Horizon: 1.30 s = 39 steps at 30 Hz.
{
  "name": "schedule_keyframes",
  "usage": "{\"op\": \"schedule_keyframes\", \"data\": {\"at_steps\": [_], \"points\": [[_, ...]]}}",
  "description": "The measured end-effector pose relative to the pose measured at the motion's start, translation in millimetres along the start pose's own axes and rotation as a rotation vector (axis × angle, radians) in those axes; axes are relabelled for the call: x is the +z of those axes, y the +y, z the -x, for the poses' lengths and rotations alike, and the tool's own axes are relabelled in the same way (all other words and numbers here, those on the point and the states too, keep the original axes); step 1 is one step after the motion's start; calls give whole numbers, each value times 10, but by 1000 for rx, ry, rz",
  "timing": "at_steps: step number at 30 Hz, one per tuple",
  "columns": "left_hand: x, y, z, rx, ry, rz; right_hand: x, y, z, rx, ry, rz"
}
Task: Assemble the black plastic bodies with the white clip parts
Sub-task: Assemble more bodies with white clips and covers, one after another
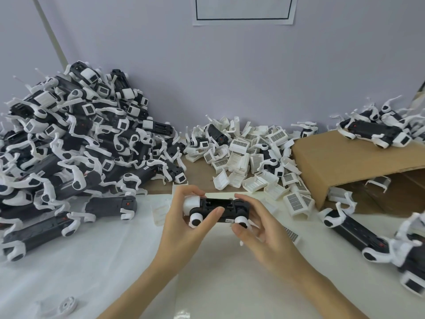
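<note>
Both hands hold one black plastic body [218, 209] level above the white table sheet, near the middle of the view. My left hand [184, 222] grips its left end, where a white clip part [192, 203] sits, with the thumb laid across the front. My right hand [259, 231] grips the right end from below, fingers curled under it. Two white round joints with black centres show on the body's near side. A heap of loose white clip parts [248, 162] lies behind the hands.
A tall pile of black-and-white bodies [76, 143] fills the left side. A tipped cardboard box [358, 164] stands at the right with bodies on top, and more bodies [358, 236] lie in front of it. A white round part [65, 307] lies near the front edge.
</note>
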State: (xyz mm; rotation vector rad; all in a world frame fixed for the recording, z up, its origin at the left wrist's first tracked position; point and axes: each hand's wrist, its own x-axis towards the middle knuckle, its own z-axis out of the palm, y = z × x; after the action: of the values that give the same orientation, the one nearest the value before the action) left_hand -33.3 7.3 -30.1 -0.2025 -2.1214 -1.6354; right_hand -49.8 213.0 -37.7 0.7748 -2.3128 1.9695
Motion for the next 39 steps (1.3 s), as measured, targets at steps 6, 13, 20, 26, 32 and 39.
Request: {"op": "schedule_keyframes", "data": {"at_steps": [6, 13, 20, 26, 32, 39], "points": [[19, -2, 54, 134, -154, -20, -107, 60, -20, -50, -16, 156], [35, 20, 110, 304, -150, -150, -126, 110, -38, 23, 17, 180], [216, 177, 164, 323, 25, -174, 1, 134, -27, 98, 103, 156], [174, 232, 150, 26, -94, 73, -58, 142, -64, 104, 197, -22], [131, 119, 79, -206, 3, 232, -5, 57, -5, -84, 190, 244], [69, -53, 28, -83, 148, 20, -374, 99, -100, -164, 251, 559]]}}
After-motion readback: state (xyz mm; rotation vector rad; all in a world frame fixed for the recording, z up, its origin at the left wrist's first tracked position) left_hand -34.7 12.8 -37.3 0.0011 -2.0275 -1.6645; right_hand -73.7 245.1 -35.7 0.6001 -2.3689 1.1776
